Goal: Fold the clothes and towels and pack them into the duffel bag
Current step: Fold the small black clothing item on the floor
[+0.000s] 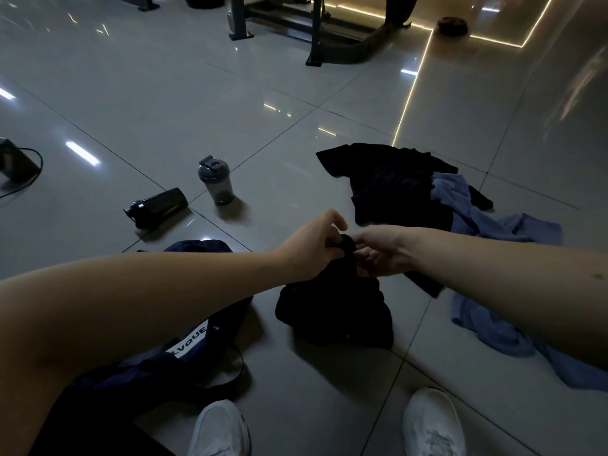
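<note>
Two white sneakers, left [218, 429] and right [432, 422], bottom edge, bare floor [322, 403] tile between them. One navy duffel bag [158, 366] lower left, partly under the left forearm, long axis running diagonally up toward frame centre, white label facing up. One black garment [335, 311] at centre, bunched, lower end on the floor, top lifted; long axis roughly vertical in frame. Left hand [309, 245] and right hand [378, 251] meet at its top, fingers of both curled in and pinching the bunched fabric. Blue cloth [487, 317] sprawls at right, running off the lower right edge; piece count unclear. One black T-shirt [394, 182] spread flat beyond the hands, overlapped by the blue cloth on its right. Two bottles left of centre: dark bottle [156, 207] lying on its side, grey shaker [216, 181] upright, near each other, apart. Wide bare tile beyond them. Gym frame [279, 21] along the top edge.
</note>
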Tool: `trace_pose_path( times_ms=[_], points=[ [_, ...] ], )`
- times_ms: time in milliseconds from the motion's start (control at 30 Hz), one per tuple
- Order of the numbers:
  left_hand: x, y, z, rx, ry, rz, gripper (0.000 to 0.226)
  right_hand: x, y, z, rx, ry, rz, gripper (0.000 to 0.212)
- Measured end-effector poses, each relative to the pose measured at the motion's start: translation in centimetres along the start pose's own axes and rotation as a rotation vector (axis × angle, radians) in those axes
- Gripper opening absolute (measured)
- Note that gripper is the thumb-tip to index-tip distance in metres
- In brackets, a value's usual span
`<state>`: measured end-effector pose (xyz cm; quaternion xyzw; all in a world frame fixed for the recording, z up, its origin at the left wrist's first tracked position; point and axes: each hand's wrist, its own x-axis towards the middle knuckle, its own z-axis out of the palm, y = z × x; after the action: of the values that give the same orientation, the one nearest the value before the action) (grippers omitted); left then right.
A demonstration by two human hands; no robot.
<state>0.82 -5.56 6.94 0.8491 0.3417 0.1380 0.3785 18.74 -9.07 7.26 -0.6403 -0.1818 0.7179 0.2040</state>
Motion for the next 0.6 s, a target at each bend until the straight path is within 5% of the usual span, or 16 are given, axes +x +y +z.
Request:
trace_pose_path(
  times_ms=[100,367,500,600],
  points=[
    [-0.3,0.3,0.0,0.041,-0.002,0.005,0.034,0.0,-0.1,-0.2,-0.023,-0.041,0.003,0.038],
    [-0.6,0.0,0.6,-0.025,0.081,-0.027,0.016,0.0,0.3,0.5,-0.093,0.055,-0.119,0.008],
    [-0.8,-1.3,0.4,0.018,0.080,-0.197,0.012,-0.5,0.3,1.1,-0.150,0.109,-0.311,0.020],
    [-1.3,-2.8,-0.3,0.101,-0.018,-0.360,0.015,-1.6,-0.3,1.3,-0.117,0.099,-0.452,0.005]
  ],
)
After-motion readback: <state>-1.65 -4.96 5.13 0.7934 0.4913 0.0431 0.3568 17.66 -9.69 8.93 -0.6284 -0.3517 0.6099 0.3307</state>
